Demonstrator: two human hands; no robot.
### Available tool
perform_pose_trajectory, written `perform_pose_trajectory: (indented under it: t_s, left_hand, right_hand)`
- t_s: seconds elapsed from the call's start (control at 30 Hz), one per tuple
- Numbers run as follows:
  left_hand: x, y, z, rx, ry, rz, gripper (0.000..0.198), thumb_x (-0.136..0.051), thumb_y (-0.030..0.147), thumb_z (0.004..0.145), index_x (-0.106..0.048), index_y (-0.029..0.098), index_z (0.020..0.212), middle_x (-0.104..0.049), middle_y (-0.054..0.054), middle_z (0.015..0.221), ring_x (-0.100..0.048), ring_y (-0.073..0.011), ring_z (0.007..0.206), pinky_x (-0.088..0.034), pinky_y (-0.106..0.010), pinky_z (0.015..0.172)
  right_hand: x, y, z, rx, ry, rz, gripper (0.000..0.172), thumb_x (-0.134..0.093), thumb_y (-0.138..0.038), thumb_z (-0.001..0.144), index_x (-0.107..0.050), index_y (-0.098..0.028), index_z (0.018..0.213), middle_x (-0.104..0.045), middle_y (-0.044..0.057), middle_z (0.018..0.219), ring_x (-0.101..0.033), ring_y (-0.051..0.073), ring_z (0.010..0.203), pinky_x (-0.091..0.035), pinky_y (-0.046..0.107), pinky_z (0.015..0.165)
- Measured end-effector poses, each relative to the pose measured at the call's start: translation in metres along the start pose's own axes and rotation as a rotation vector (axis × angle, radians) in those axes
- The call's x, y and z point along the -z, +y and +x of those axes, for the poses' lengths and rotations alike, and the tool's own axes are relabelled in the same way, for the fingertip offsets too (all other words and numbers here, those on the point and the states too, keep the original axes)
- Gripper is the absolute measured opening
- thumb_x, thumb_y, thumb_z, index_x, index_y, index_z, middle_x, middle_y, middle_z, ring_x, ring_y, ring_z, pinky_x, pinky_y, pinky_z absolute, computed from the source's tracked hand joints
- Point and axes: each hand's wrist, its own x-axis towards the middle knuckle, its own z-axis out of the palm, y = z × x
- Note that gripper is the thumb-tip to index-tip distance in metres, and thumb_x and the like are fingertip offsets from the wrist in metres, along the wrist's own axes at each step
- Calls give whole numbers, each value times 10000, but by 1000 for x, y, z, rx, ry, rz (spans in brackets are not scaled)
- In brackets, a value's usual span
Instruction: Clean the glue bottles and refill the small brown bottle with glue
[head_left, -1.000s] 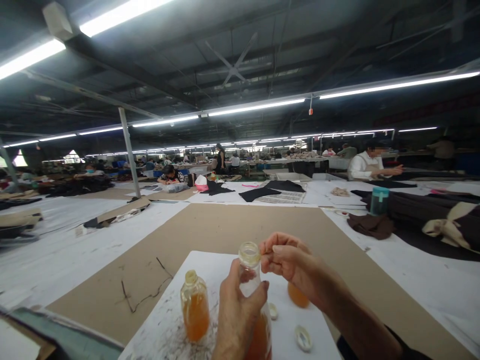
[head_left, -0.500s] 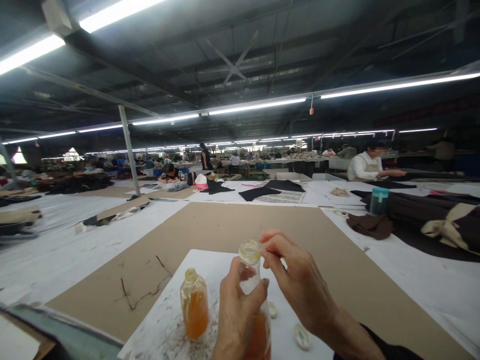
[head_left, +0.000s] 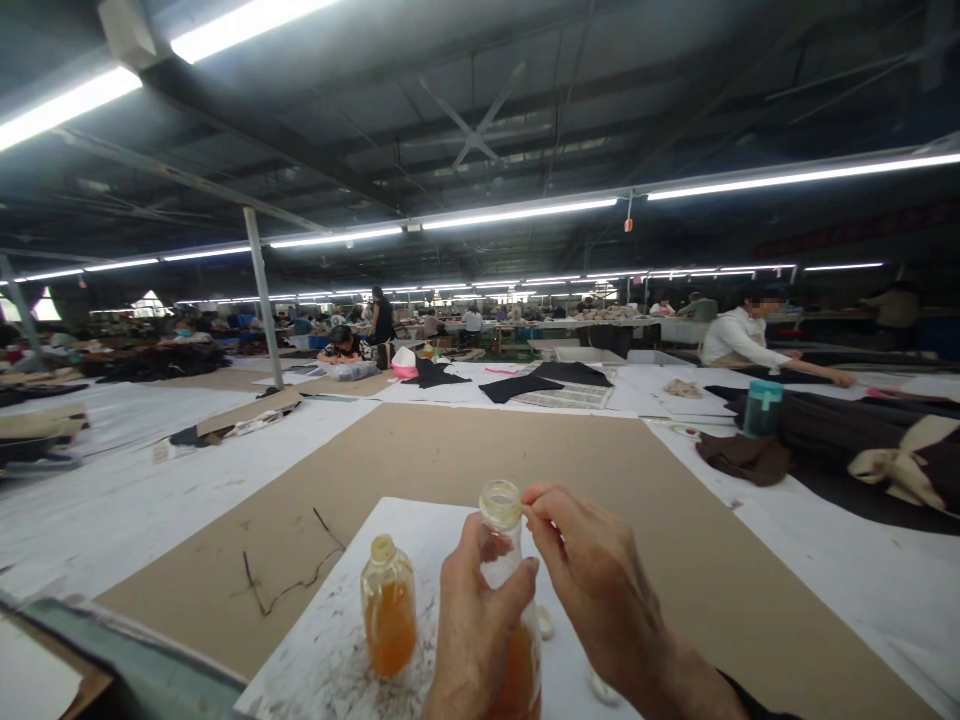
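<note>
My left hand (head_left: 472, 625) is wrapped around a clear bottle (head_left: 501, 510) and holds it upright. The bottle's mouth is uncapped, and orange liquid shows low behind my fingers. At the right side of its rim, my right hand (head_left: 607, 575) has thumb and forefinger pinched together; whatever is between them is too small to make out. To the left stands a second open bottle (head_left: 390, 625), about two-thirds full of orange liquid. A small pale cap (head_left: 545, 622) lies just right of the held bottle. Another round lid (head_left: 602, 690) is partly hidden under my right wrist.
Both bottles are over a smudged white sheet (head_left: 322, 665) on brown board (head_left: 420, 450). A dark bent strand (head_left: 289, 585) lies left. Farther right are a teal-lidded jar (head_left: 763, 408), brown cloth (head_left: 742, 457) and a person in white (head_left: 739, 338) at a table.
My right hand has turned and dropped slightly, its fingertips drawn together at the bottle's rim, and now covers more of the round lid. The person in white has reached an arm rightward.
</note>
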Motion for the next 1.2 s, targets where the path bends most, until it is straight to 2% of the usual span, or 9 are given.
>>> perform_pose_trajectory:
  t_s: [0.17,0.3,0.4,0.53,0.7,0.83,1.0,1.2]
  left_hand:
    - [2,-3,1,-7,-83,-51,268,-598,254,682,-579,177,938,-658,-55,875,-594,-252,889,-439,-338,812]
    - [3,-4,1,4,-67,-39,274,-613,251,674,-584,181,937,-658,-45,859,-595,-252,880,-438,-336,808]
    - [3,-1,0,24,-75,-35,268,-614,241,684,-590,184,945,-663,-47,866,-596,-251,889,-436,-330,801]
    - [5,3,1,45,-72,-29,259,-636,248,684,-603,194,935,-667,-41,858,-603,-253,894,-441,-318,786]
    - [2,0,1,42,-45,-16,241,-651,279,674,-591,199,893,-656,-36,826,-601,-256,875,-439,-324,763]
    - [0,0,-1,34,-29,-35,245,-644,275,674,-594,204,902,-647,-29,818,-593,-256,869,-428,-329,756]
    - [2,4,-2,36,-75,-38,208,-633,256,696,-590,205,892,-645,-31,839,-591,-248,893,-426,-322,783]
    - [0,-2,0,45,-77,0,267,-650,285,686,-590,196,931,-657,-48,864,-597,-261,897,-437,-333,784]
  right_hand:
    - [-7,4,-9,206,83,-116,197,-420,-31,791,-496,-211,762,-648,97,859,-602,229,805,-431,359,746]
    - [-10,4,-8,212,125,-47,192,-412,-44,828,-457,-219,765,-635,83,842,-595,209,811,-443,333,742]
    - [-11,-1,-5,94,160,51,209,-400,-52,849,-431,-227,740,-624,49,797,-585,165,719,-443,284,675]
    - [-13,-3,-1,-186,169,200,169,-463,-102,824,-458,-228,712,-629,14,762,-567,137,625,-412,246,575]
    - [-7,0,6,-507,128,571,179,-565,-228,774,-494,-216,610,-622,16,729,-531,153,640,-399,265,578]
    - [-1,4,11,-594,83,755,231,-617,-255,734,-484,-200,554,-602,3,702,-487,127,597,-373,263,565]
    - [-1,11,11,-627,60,971,232,-656,-219,725,-485,-182,573,-592,-18,705,-428,82,528,-330,249,538]
    - [-3,11,10,-696,68,1313,258,-731,-203,659,-501,-161,551,-592,-5,665,-391,59,480,-275,220,469]
